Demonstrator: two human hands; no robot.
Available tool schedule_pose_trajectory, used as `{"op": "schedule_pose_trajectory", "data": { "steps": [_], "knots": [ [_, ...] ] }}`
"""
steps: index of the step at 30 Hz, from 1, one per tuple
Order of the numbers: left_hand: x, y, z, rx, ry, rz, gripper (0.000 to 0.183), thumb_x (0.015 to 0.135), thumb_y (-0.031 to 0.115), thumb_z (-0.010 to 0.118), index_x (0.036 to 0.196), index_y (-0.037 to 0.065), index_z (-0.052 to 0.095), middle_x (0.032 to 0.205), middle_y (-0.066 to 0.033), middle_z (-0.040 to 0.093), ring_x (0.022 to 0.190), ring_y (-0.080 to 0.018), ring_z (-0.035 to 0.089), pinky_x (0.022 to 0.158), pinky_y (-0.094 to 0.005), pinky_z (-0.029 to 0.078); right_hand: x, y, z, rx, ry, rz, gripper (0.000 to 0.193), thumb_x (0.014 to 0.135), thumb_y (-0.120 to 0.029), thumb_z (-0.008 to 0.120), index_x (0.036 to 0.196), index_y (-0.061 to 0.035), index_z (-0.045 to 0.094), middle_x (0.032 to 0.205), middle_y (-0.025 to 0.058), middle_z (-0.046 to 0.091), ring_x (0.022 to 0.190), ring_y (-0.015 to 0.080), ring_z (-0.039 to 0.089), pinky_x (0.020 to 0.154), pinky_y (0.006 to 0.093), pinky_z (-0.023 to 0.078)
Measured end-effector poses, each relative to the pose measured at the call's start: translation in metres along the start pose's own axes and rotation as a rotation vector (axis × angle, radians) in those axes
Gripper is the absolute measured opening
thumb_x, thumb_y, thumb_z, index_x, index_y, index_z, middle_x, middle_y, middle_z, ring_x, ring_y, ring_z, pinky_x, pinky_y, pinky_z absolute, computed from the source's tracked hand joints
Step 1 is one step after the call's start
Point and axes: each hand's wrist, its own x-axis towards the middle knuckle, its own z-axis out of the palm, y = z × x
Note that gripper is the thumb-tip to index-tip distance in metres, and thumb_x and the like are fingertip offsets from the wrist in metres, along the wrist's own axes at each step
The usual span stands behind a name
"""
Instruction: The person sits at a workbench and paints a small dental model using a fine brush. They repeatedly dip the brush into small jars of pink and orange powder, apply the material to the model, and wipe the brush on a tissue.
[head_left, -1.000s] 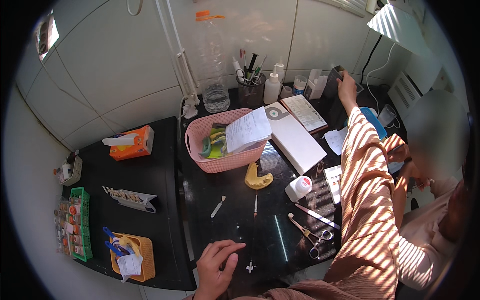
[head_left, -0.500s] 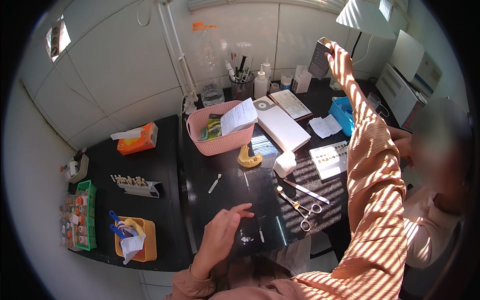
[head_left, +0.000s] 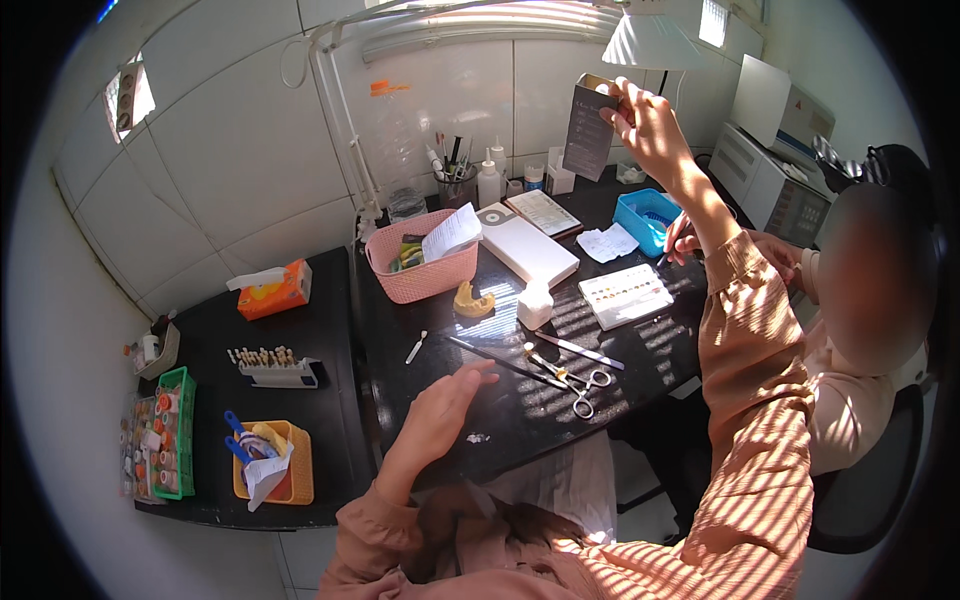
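Note:
My right hand (head_left: 645, 118) is raised over the back of the table, its fingers closed on the upper end of a tall dark grey box (head_left: 588, 135). The box hangs upright, slightly tilted, and its top looks open. Low over the front of the table is my left hand (head_left: 447, 408), empty, with fingers stretched out. Just beyond its fingertips lies a thin dark stick-like tool (head_left: 505, 363). A pair of locking forceps (head_left: 566, 378) and a flat metal spatula (head_left: 578, 350) lie to the right. Behind them are a yellowish dental cast (head_left: 473, 300) and a white faceted jar (head_left: 535, 305).
A pink basket (head_left: 420, 275), a white case (head_left: 530, 247), a white palette (head_left: 627, 296) and a blue basket (head_left: 645, 222) stand behind. A co-worker (head_left: 865, 370) sits at the right, one hand (head_left: 683, 240) near the blue basket. A lamp (head_left: 650, 42) stands beyond the raised box.
The view has shifted. My right hand has brought the box leftward, and it shows more of its broad side. The thin tool near my left fingers now lies slanted rather than pointing toward me.

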Motion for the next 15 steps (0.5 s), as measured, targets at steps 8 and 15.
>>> {"op": "schedule_pose_trajectory", "data": {
  "steps": [8, 15],
  "knots": [
    [0.008, -0.012, 0.001, 0.062, -0.001, -0.004, 0.048, 0.104, 0.04, 0.034, 0.129, 0.005, 0.056, 0.111, -0.0057, 0.07, 0.069, -0.017, 0.055, 0.072, -0.0293, 0.047, -0.017, -0.015, -0.028, -0.128, -0.054, -0.114, 0.031, 0.093, -0.009, 0.063, 0.12, 0.0014, 0.052, 0.085, 0.0065, 0.068, 0.068, 0.0112, 0.064, 0.063, 0.0248, 0.053],
    [-0.003, -0.017, -0.008, -0.15, 0.036, 0.068, 0.032, 0.099, 0.02, 0.054, 0.125, 0.003, 0.056, 0.113, -0.0058, 0.066, 0.072, -0.0091, 0.056, 0.062, -0.0229, 0.047, -0.049, -0.066, -0.054, 0.737, -0.125, 0.348, 0.014, 0.094, 0.001, 0.056, 0.108, 0.0014, 0.055, 0.086, 0.003, 0.055, 0.072, 0.0087, 0.058, 0.069, 0.0262, 0.054]
  ]
}}
